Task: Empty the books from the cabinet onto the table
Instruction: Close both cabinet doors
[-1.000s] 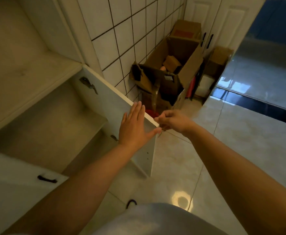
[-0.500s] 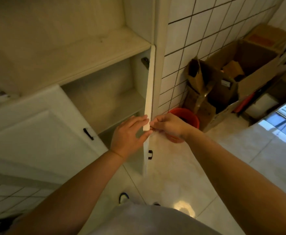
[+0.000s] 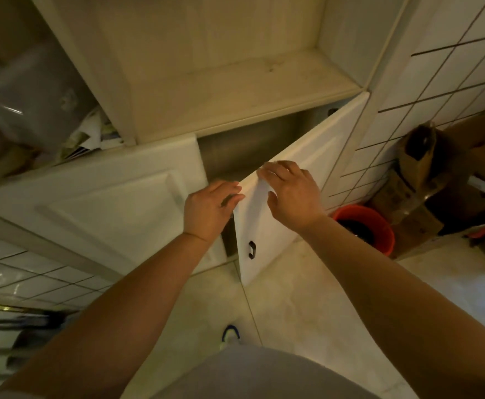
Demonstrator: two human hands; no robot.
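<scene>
The right hand (image 3: 290, 194) lies spread on the outer face of the cabinet's right door (image 3: 301, 174), fingertips at its top edge. The left hand (image 3: 209, 208), fingers straight and together, touches that door's free edge. The door is white, panelled, with 1 small dark handle (image 3: 252, 250), and stands partly open. The cabinet (image 3: 224, 90) is white, its open shelf bare; no books show in the dim gap behind the door

Glossy white cabinet door (image 3: 299, 174), seemingly plastic orange bucket (image 3: 379, 226), glossy floor tiles (image 3: 307, 312)
</scene>
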